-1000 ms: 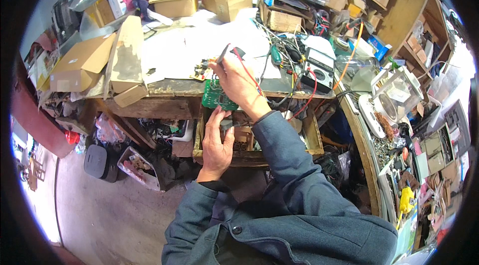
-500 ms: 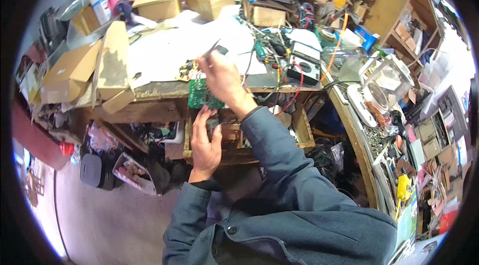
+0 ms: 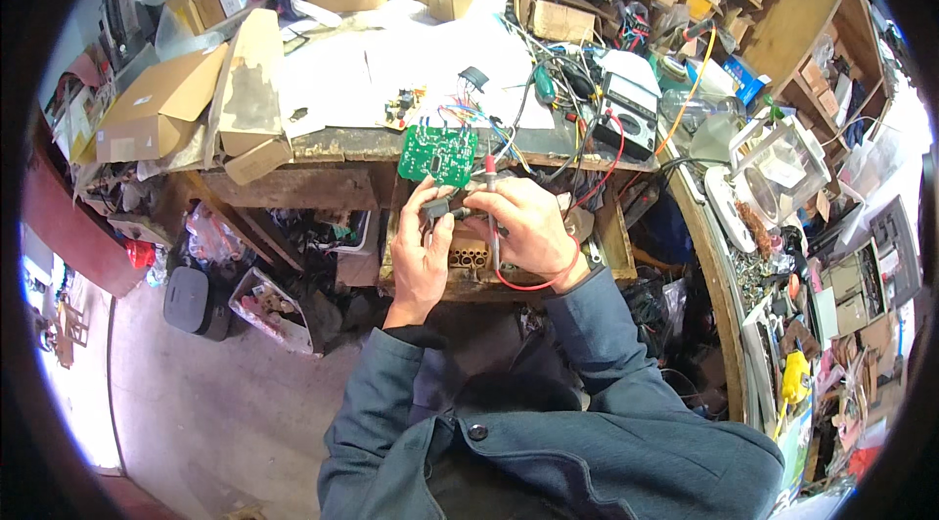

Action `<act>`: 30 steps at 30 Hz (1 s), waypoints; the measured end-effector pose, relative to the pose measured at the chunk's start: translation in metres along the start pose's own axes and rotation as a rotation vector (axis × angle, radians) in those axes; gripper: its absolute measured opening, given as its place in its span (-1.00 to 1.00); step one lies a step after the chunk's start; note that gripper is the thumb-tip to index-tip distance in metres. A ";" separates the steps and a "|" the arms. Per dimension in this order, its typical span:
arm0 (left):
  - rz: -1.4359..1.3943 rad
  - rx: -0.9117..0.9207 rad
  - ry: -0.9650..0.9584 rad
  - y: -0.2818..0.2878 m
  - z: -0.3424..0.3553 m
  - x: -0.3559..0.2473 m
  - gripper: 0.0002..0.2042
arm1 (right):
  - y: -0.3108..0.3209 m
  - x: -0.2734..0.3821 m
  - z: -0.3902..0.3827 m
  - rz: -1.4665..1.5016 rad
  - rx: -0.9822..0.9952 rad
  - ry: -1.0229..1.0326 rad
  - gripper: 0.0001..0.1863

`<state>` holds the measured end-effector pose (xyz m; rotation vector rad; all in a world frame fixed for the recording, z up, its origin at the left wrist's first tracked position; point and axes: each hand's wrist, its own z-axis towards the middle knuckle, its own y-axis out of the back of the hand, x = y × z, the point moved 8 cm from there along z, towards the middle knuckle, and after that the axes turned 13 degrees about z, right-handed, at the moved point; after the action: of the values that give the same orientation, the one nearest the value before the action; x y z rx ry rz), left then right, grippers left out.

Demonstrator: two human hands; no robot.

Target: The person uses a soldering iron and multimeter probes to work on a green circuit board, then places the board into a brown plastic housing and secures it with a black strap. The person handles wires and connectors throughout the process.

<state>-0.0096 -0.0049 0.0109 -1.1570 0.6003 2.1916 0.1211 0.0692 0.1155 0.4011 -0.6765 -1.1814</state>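
Note:
My left hand (image 3: 421, 256) is closed on a small dark part (image 3: 436, 210) at the lower edge of the green circuit board (image 3: 435, 150). My right hand (image 3: 523, 226) is closed just right of it, holding an upright test probe (image 3: 491, 168) with a red tip and red lead. Colored wires run from the board toward a small black object (image 3: 471, 78) on the white paper (image 3: 362, 70). A second, small board (image 3: 401, 107) with components lies behind the green one. An analog multimeter (image 3: 626, 119) rests at the right of the bench. My hands are over an open wooden drawer (image 3: 611, 241).
Cardboard boxes (image 3: 161, 109) crowd the bench's left and back. Shelves of parts (image 3: 558, 19) stand at back right. A side bench (image 3: 782, 305) on the right holds clutter and a white-framed device (image 3: 778, 182). Below left are a dark container (image 3: 191, 300) and a bin (image 3: 269, 310).
My right hand has dropped from above the green board to its lower right, now holding the probe upright beside my left hand. The board's wires and the black object behind them are now uncovered.

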 end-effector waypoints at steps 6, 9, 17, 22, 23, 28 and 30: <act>-0.220 0.010 0.123 0.001 0.000 0.002 -0.59 | -0.018 -0.026 -0.023 0.115 0.015 -0.126 -0.67; -0.220 0.016 0.070 0.002 0.001 -0.006 -0.55 | -0.017 -0.027 -0.020 0.134 -0.009 -0.106 -0.69; -0.210 0.034 0.105 0.005 -0.004 0.000 -0.48 | -0.007 -0.022 -0.018 0.172 -0.045 -0.118 -0.68; -0.174 -0.034 0.046 0.004 -0.004 -0.006 -0.50 | -0.002 -0.034 -0.035 0.184 -0.044 -0.181 -0.68; -0.160 -0.039 0.040 0.004 -0.004 -0.005 -0.51 | -0.004 -0.034 -0.036 0.168 -0.021 -0.173 -0.68; -0.175 -0.017 0.067 0.004 -0.007 0.010 -0.54 | -0.015 -0.028 -0.036 0.245 0.012 -0.206 -0.68; -0.261 -0.017 0.099 0.002 -0.006 0.010 -0.55 | -0.015 -0.025 -0.034 0.268 -0.019 -0.188 -0.68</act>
<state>-0.0123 -0.0074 -0.0006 -1.2819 0.4446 1.9315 0.1279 0.0861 0.0744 0.1771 -0.8535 -0.9765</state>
